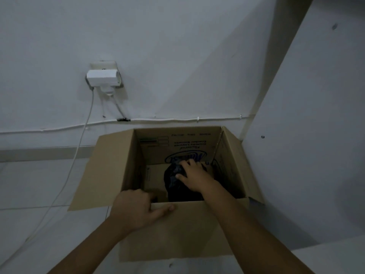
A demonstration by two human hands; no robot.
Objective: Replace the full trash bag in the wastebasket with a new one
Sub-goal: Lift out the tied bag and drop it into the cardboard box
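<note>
An open cardboard box stands on the floor against the wall. Inside it, toward the right, lies a black plastic trash bag. My right hand reaches down into the box and its fingers close on the top of the black bag. My left hand grips the near rim of the box, thumb outside and fingers hooked over the edge. The lower part of the bag is hidden behind the box's front wall.
A white adapter sits in a wall socket at upper left, and its white cable hangs down to the floor. A white panel stands close on the right. The box's left flap sticks out over the pale tiled floor.
</note>
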